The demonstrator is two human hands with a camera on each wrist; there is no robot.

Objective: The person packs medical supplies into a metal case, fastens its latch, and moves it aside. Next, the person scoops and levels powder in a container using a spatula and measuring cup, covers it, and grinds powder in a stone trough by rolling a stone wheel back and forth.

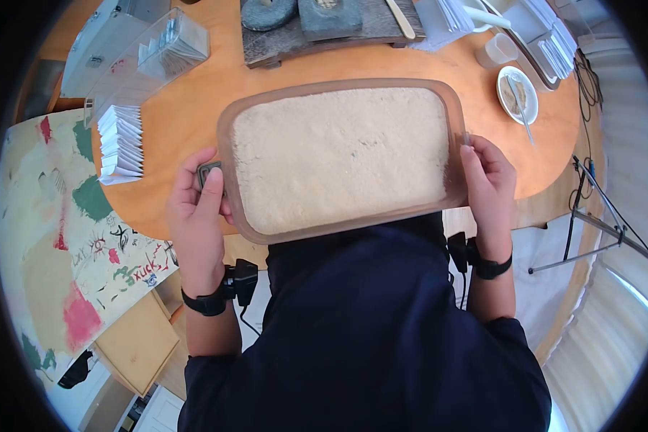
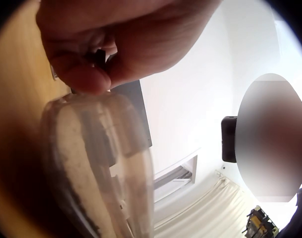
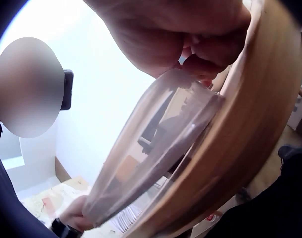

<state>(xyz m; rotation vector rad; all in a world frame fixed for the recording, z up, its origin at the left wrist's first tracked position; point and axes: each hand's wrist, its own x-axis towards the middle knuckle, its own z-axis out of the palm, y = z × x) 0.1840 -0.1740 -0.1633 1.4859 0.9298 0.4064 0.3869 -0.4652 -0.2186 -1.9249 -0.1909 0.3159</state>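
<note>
Both hands hold a clear plastic tub (image 1: pixel 338 85) by its two short ends, in front of the body at the near edge of the table. Pale, sand-like powder (image 1: pixel 302 165) fills it, its surface nearly level with a few small cracks near the middle. At the left end, the left hand (image 1: pixel 200 205) grips a dark grey handle (image 1: pixel 207 173), thumb on top and fingers beneath. The right hand (image 1: pixel 491 176) pinches the right end, with the thumb over the rim and the other fingers curled below. The tub's clear wall (image 2: pixel 136 134) shows side-on in the left wrist view.
A dark wooden board (image 1: pixel 288 52) bearing grey stone pieces stands at the back. White folded papers (image 1: pixel 120 144) and a clear case (image 1: pixel 173 47) lie left. A bowl with a spoon (image 1: pixel 517 97) and a cup (image 1: pixel 497 50) sit back right. A metal stand (image 1: pixel 590 216) is beside the table.
</note>
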